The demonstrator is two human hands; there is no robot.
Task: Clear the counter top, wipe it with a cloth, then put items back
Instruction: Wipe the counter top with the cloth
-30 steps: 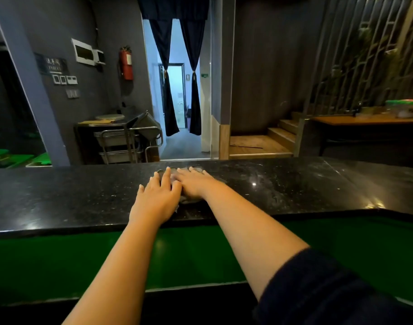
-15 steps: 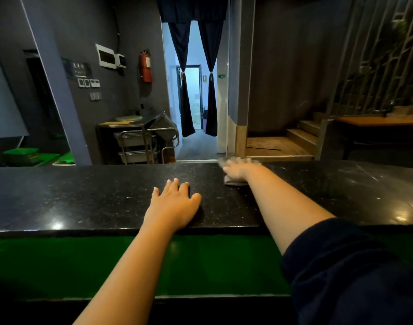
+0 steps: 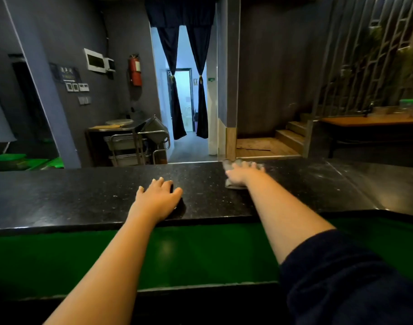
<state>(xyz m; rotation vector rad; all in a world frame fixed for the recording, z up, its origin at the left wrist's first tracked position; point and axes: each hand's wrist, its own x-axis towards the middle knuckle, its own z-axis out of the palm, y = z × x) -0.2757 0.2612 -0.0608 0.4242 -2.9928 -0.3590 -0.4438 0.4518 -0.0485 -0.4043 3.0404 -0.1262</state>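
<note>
A black speckled stone counter top (image 3: 83, 195) runs across the view in front of me. My left hand (image 3: 157, 199) lies flat on it near the front edge, fingers straight and holding nothing. My right hand (image 3: 242, 173) reaches to the counter's far edge and presses flat on a grey cloth (image 3: 231, 184), most of which is hidden under the palm and fingers. Faint smears show on the stone to the right of the cloth.
A green surface (image 3: 200, 252) sits below the counter's front edge. Beyond the counter stand a metal trolley (image 3: 132, 141), a curtained doorway (image 3: 186, 102), wooden steps (image 3: 287, 137) and a wooden table (image 3: 369, 120) at the right.
My right hand has carried the cloth from beside my left hand out to the far edge, right of centre. My left hand has slid back toward the front edge.
</note>
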